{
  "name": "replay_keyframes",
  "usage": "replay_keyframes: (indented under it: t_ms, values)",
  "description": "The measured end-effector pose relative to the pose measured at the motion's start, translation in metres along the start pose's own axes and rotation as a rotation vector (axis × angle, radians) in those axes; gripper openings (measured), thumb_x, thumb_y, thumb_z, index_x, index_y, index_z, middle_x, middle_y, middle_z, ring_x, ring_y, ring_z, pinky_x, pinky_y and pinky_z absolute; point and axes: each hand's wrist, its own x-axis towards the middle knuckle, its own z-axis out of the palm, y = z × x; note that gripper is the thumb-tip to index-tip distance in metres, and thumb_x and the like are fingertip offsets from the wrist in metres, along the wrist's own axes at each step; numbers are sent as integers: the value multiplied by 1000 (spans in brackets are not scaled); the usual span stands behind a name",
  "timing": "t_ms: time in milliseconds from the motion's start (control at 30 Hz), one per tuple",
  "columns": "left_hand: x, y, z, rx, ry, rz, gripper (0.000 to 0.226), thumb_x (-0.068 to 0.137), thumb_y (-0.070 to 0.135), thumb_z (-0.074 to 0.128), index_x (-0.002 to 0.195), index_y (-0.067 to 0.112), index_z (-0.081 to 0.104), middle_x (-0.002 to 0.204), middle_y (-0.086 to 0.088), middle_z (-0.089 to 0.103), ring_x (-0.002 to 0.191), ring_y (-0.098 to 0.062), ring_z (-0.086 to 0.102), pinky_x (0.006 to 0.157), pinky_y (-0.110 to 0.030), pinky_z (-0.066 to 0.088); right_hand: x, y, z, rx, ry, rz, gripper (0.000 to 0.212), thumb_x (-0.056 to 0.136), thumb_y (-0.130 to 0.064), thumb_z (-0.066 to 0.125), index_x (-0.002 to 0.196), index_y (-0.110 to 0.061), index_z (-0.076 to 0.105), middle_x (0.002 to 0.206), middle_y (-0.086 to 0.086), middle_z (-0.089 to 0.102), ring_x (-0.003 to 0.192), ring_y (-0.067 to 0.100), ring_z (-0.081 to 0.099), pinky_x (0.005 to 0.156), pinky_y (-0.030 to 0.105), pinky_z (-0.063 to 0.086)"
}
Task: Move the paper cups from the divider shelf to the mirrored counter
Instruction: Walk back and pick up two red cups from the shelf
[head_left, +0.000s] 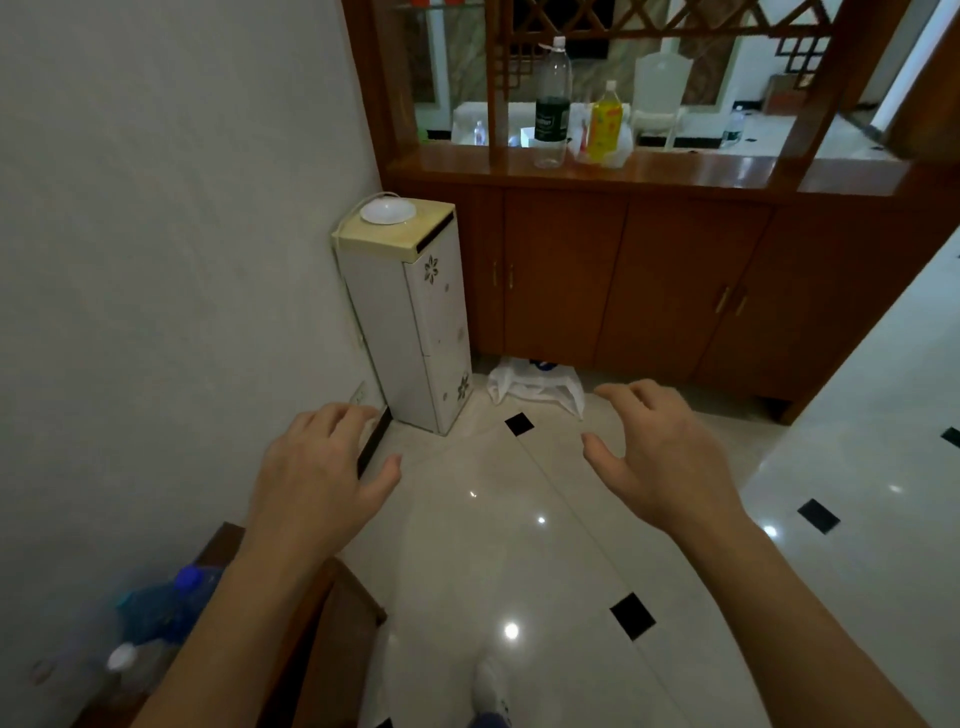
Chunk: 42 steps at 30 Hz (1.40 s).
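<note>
The wooden divider shelf (701, 169) stands ahead across the tiled floor, with a lattice screen above and cabinet doors below. On its ledge I see a tall clear bottle (552, 104) and a yellow bottle (605, 122) in a plastic bag. No paper cups are visible in this view. My left hand (317, 478) and my right hand (660, 462) are both held out low over the floor, fingers spread and holding nothing, well short of the shelf.
A narrow white cabinet (410, 317) with a white dish (388, 212) on top stands in the corner by the left wall. A white plastic bag (535, 384) lies on the floor below the shelf. A wooden piece with bottles (171, 608) sits at lower left.
</note>
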Motion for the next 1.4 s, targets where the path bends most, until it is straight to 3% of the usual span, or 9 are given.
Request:
replay_keyframes:
  t_ms: [267, 733, 933, 1100, 1400]
  values:
    - [159, -38, 40, 1, 24, -13, 60, 81, 54, 44, 119, 11, 61, 111, -8, 64, 97, -28, 59, 73, -42, 50, 154, 10, 44, -14, 4, 7, 53, 86, -46, 56, 131, -20, 52, 117, 2, 58, 107, 18, 52, 81, 33, 49]
    - [369, -69, 103, 23, 20, -12, 53, 82, 50, 55, 121, 15, 58, 111, -6, 63, 99, -26, 58, 75, -40, 48, 361, 49, 122, -56, -5, 7, 51, 85, -50, 56, 129, -24, 52, 116, -1, 58, 107, 17, 53, 77, 31, 48]
    - [470, -68, 130, 45, 51, -37, 60, 80, 57, 43, 118, 14, 60, 105, -7, 64, 94, -27, 58, 72, -39, 47, 464, 87, 150, -47, 16, -23, 51, 86, -52, 53, 129, -26, 50, 119, -1, 57, 110, 17, 52, 78, 32, 48]
    - [565, -62, 141, 69, 86, -73, 57, 79, 53, 49, 118, 13, 61, 112, -6, 64, 96, -27, 59, 70, -39, 46, 567, 117, 162, -5, 14, -71, 51, 87, -51, 50, 131, -25, 50, 121, 0, 56, 112, 18, 51, 83, 35, 50]
    - [682, -70, 160, 86, 111, -141, 53, 80, 49, 53, 118, 13, 61, 114, -6, 64, 101, -27, 59, 78, -40, 47, 714, 143, 192, 0, 9, -153, 53, 87, -53, 49, 132, -24, 49, 122, 1, 54, 112, 19, 49, 84, 36, 49]
